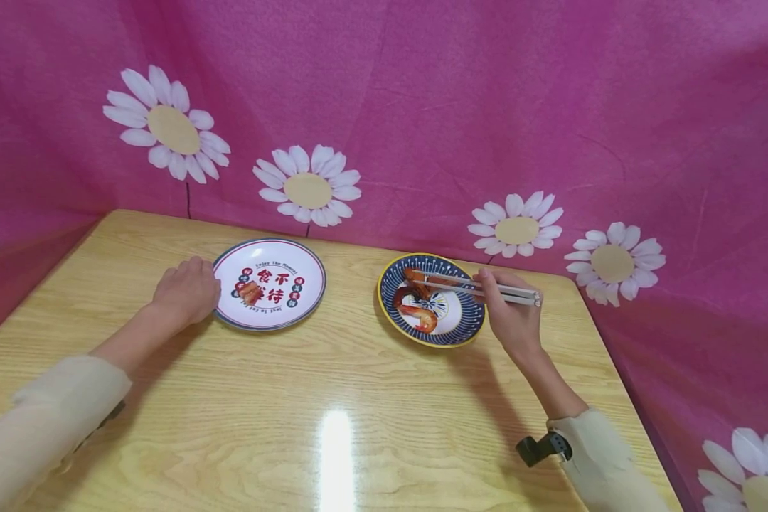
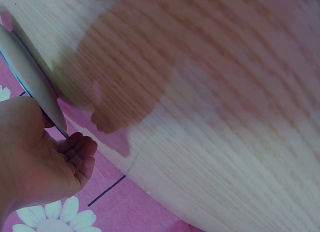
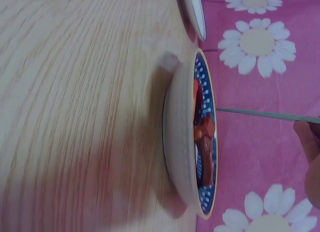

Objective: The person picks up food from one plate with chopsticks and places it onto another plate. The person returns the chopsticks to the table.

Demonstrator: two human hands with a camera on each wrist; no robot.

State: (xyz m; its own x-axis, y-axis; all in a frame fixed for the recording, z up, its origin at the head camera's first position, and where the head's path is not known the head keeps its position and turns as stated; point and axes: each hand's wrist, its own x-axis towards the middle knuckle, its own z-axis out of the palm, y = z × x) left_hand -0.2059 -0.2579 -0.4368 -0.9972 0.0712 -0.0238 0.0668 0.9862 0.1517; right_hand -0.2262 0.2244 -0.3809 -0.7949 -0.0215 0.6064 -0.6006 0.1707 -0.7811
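My left hand (image 1: 188,288) pinches the left rim of a round white plate (image 1: 304,302) with red printed characters and a dark edge. One small reddish-brown piece of food (image 1: 250,292) lies on that plate. In the left wrist view, the curled fingers of the left hand (image 2: 55,157) meet the rim. Over a blue-patterned dish (image 1: 464,323) with a yellow rim, my right hand (image 1: 515,320) holds a pair of metal chopsticks (image 1: 518,293). Their tips reach reddish-brown food pieces at the dish's far side; whether they grip one I cannot tell. A cooked shrimp (image 1: 420,318) lies nearer.
Both dishes stand toward the back of a light wooden table (image 1: 256,412). Behind and beside it hangs a magenta cloth (image 1: 416,92) with white daisies. Light glares off the tabletop near the front. A dark strap (image 1: 544,448) circles the right sleeve.
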